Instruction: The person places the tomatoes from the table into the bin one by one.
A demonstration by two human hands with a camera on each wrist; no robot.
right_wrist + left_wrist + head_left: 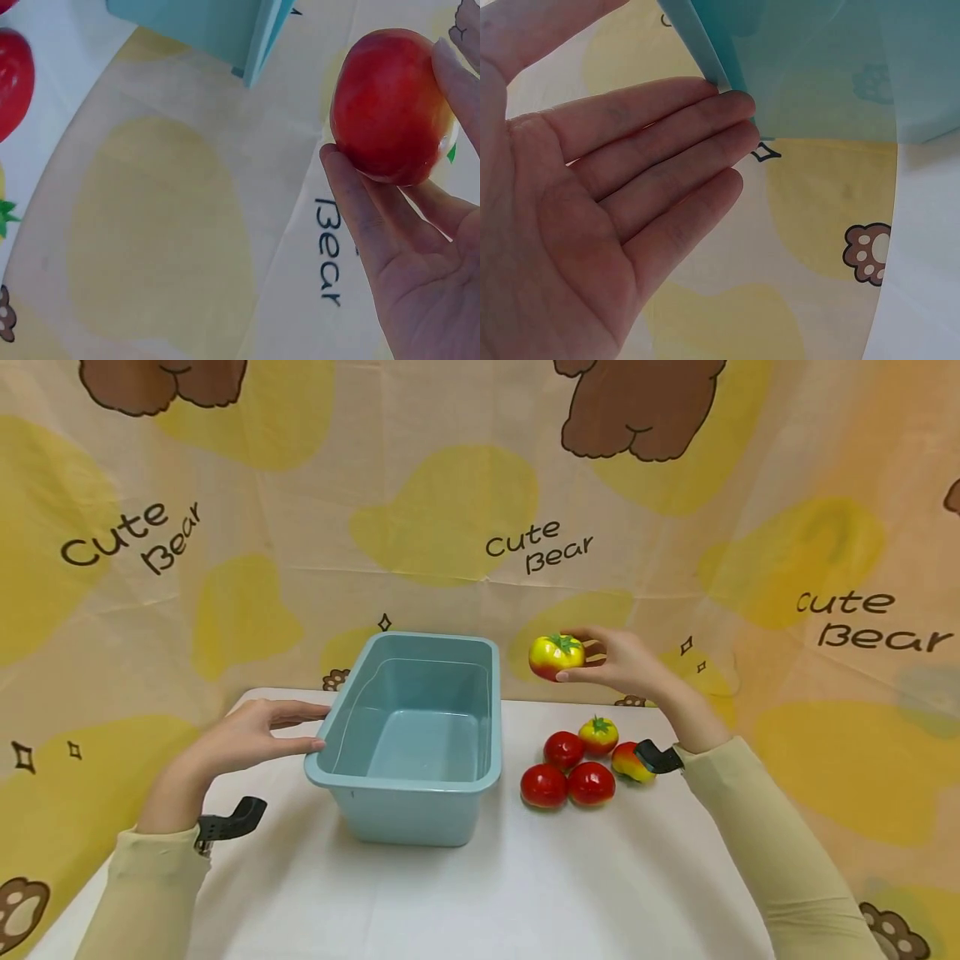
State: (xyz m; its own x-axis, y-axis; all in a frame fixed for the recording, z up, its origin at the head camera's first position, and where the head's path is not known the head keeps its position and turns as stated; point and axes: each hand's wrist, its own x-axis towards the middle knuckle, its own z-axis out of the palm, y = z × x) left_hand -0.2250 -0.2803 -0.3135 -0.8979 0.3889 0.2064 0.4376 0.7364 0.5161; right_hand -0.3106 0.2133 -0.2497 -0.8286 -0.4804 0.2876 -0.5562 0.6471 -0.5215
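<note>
In the head view my right hand point(626, 667) holds a yellow-and-red tomato point(557, 657) with a green leafy top, up in the air right of the tub. The right wrist view shows the red underside of that tomato point(390, 109) between thumb and fingers. A light blue rectangular tub point(405, 787) stands on the table with nothing inside. My left hand point(251, 735) touches its left rim with straight fingers; in the left wrist view the fingers point(675, 142) lie extended beside the tub wall point(810, 75).
Right of the tub, several tomatoes lie close together on the white table point(600, 877): red ones point(544, 787), a yellow-red one with a leafy top point(598, 737), and another yellow-red one point(632, 762) partly behind the right wrist strap. A bear-print cloth point(442, 518) hangs behind.
</note>
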